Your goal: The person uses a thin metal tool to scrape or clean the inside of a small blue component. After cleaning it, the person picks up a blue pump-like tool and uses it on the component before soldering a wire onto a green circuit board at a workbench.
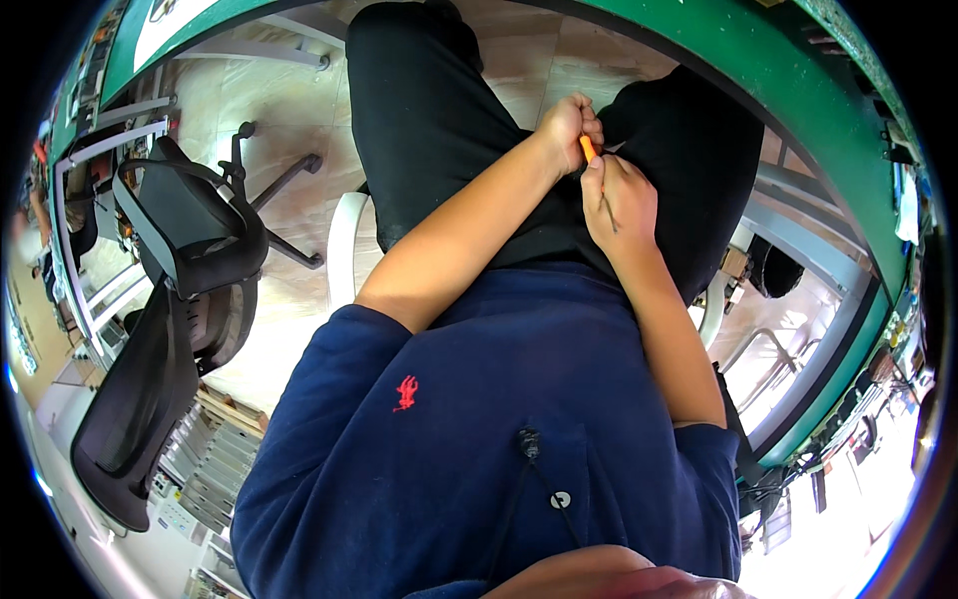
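My left hand (571, 130) is closed above my lap, its fingers curled in; what they hold, if anything, is hidden. Close against it is my right hand (623, 198), its thumb pressed near a slim orange-handled tool (587, 149). The orange end points at the left palm and seems to touch it. A thin dark rod (610, 213) shows along the right hand near the wrist; whether it belongs to the same tool I cannot tell. Both hands are over my black trousers (429, 120), between the thighs.
A green-edged table (728, 65) curves across the far side, over my knees. To the left stands a black office chair (200, 220) on a tiled floor (299, 110). Grey metal table legs (808, 245) are at the right. My seat's white armrest (345, 240) is beside my left thigh.
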`<control>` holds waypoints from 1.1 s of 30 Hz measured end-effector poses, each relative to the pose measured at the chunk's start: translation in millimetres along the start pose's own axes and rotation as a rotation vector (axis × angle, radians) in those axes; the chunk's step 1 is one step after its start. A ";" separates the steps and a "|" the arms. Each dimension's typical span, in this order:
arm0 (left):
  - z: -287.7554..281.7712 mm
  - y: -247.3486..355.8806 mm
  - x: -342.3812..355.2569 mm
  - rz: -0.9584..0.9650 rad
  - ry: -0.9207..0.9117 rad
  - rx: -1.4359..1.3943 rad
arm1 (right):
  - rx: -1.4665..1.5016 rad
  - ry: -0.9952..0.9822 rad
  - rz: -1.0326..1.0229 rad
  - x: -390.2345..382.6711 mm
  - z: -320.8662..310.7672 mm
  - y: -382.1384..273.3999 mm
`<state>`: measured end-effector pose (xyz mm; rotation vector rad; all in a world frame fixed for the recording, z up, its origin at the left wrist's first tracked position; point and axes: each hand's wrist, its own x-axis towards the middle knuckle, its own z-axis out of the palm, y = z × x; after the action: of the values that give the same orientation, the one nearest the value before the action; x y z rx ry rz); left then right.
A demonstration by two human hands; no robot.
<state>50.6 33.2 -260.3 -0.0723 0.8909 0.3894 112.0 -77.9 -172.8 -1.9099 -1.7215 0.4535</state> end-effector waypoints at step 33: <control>-4.6 34.6 8.2 0.174 0.160 -0.087 | 0.164 0.123 0.009 -11.5 -4.9 -4.1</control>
<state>39.3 66.7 -266.1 -0.1077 1.0420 0.5915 109.9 -89.9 -167.6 -1.7910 -1.5486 0.4564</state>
